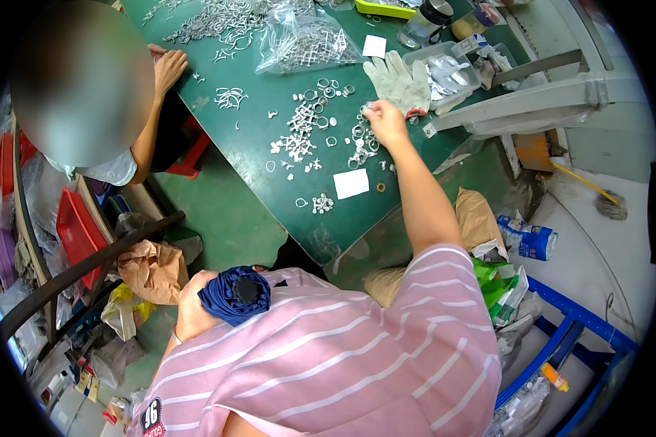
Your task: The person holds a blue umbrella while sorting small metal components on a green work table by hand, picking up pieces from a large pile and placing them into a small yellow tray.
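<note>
My right hand (387, 122) reaches over the green table (248, 160), its fingers pinched at the upper end of a cluster of silver-coloured rings (361, 138). A small pale metal piece shows at the fingertips; its exact shape is too small to tell. Left of it lies a heap of small metal castings (299, 135), with loose rings around. A grey work glove (399, 81) lies just beyond the hand. Close to my body, my left hand (195, 309) is closed around a folded navy umbrella (235, 297) with a black end; most of its fingers are hidden.
A clear bag of metal parts (306, 45) and a plastic tub (448, 76) stand farther back. Near the front lies a white paper square (351, 183). A co-worker's hand (170, 69) rests at the left edge. Brown paper bags (153, 271) and a blue rack (583, 317) flank me.
</note>
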Demonstrator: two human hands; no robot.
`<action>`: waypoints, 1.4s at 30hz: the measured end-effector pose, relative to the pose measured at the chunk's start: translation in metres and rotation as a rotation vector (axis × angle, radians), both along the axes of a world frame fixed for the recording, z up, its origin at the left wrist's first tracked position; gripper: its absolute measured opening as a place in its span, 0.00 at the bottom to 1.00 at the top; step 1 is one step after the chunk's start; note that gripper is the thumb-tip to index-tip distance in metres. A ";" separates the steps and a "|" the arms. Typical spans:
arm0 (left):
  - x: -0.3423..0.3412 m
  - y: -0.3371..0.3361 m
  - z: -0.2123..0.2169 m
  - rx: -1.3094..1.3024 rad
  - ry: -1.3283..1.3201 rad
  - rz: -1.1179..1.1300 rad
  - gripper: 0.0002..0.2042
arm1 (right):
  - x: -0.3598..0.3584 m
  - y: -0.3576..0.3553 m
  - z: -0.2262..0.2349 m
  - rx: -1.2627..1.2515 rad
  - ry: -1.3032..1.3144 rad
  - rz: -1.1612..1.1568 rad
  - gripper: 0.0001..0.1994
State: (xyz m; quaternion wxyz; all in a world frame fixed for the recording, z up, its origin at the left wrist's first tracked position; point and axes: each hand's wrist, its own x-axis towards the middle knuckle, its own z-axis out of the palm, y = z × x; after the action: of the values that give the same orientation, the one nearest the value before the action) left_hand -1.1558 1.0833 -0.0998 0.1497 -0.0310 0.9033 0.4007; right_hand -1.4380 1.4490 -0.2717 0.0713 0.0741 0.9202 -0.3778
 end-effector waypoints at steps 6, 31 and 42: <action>0.002 0.007 0.000 0.051 0.003 0.022 0.18 | 0.031 0.067 -0.033 -0.120 -0.105 -0.104 0.14; 0.000 0.028 0.007 0.011 0.096 -0.051 0.18 | -0.009 -0.018 0.025 0.365 0.029 0.168 0.10; 0.010 0.020 0.005 -0.008 0.027 0.086 0.17 | -0.061 -0.060 0.000 0.267 0.151 0.310 0.07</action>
State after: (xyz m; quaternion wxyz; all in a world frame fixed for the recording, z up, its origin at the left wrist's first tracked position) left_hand -1.1456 1.1038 -0.0949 0.1202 -0.0649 0.9048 0.4034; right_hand -1.4994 1.3885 -0.2715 0.0491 -0.0878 0.9652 -0.2416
